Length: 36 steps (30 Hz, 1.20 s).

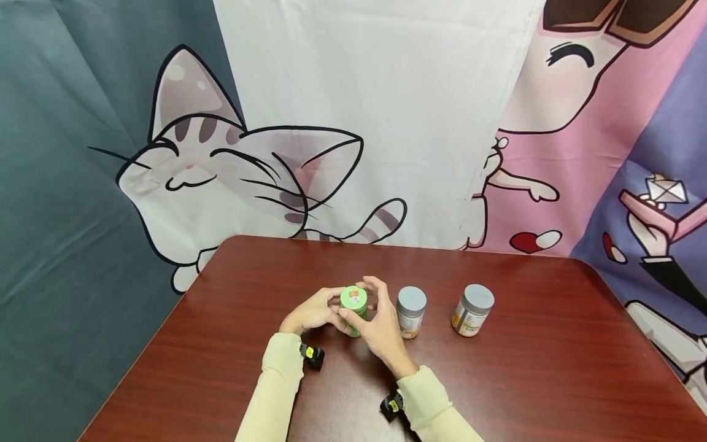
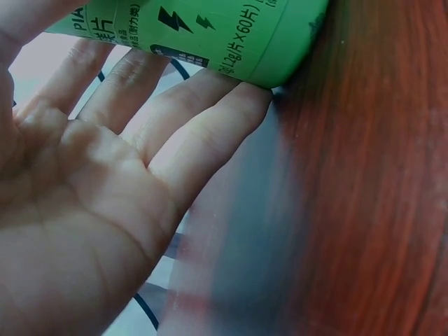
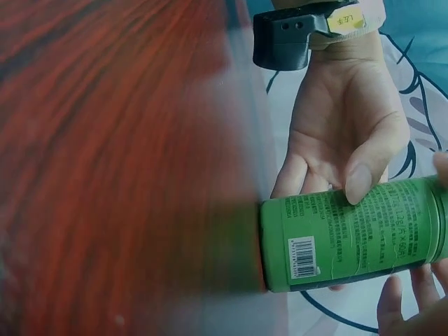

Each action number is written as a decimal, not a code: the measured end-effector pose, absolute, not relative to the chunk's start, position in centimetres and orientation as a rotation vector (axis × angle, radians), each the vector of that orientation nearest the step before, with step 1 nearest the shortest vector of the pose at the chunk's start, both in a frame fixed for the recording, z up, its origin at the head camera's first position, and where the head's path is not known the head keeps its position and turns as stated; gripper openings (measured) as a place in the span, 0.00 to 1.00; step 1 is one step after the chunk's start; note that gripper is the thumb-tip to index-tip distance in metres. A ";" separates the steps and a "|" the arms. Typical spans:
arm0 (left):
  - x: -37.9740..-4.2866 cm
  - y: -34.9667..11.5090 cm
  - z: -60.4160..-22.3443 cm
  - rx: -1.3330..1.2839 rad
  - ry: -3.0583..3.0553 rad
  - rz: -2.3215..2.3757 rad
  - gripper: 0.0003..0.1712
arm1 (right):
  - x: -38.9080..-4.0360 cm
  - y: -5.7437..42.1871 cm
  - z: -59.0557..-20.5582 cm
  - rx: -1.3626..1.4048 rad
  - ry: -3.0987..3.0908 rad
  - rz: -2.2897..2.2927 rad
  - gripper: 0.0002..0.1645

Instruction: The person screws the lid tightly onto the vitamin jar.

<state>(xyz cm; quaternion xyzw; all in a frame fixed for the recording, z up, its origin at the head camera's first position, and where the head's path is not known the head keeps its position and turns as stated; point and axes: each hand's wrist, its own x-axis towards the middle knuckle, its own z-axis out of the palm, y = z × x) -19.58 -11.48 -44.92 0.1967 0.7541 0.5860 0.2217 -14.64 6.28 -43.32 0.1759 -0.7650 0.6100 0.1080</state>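
A green supplement bottle (image 1: 353,298) with a light green lid stands upright between both hands, its base right at the tabletop. The left hand (image 1: 313,312) holds its body from the left, thumb on the near side and fingers behind. From the right, the right hand (image 1: 382,326) grips around the lid end with thumb and fingers. In the right wrist view, the bottle (image 3: 350,234) shows a barcode and small print, with the left thumb against its label. Dark lettering and a lightning mark appear on the bottle (image 2: 231,35) in the left wrist view.
Just right of the right hand stands a grey-lidded jar (image 1: 411,312), and a similar jar (image 1: 472,310) is farther right. Both are on the reddish-brown table (image 1: 541,368). A cartoon-printed cloth (image 1: 420,92) hangs behind the table.
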 end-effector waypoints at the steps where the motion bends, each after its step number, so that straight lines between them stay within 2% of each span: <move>1: -19.6 -11.5 -44.9 0.541 2.085 1.618 0.41 | -14.5 6.3 -43.0 0.527 -2.241 1.828 0.42; 7: -19.6 -11.5 -45.0 0.528 1.998 1.673 0.39 | -13.5 6.7 -41.0 0.603 -2.189 1.971 0.40; 13: -19.7 -11.6 -45.0 0.521 1.949 1.709 0.41 | -13.6 6.8 -40.6 0.675 -2.195 2.003 0.39; 23: -19.8 -11.6 -45.0 0.517 1.960 1.696 0.43 | -14.0 6.5 -41.6 0.573 -2.192 1.970 0.35; 28: -19.8 -11.6 -45.0 0.528 2.003 1.672 0.43 | -15.1 6.4 -43.7 0.529 -2.212 1.898 0.37; 36: -19.6 -11.6 -44.8 0.509 1.996 1.670 0.43 | -14.7 6.4 -43.5 0.476 -2.243 1.850 0.40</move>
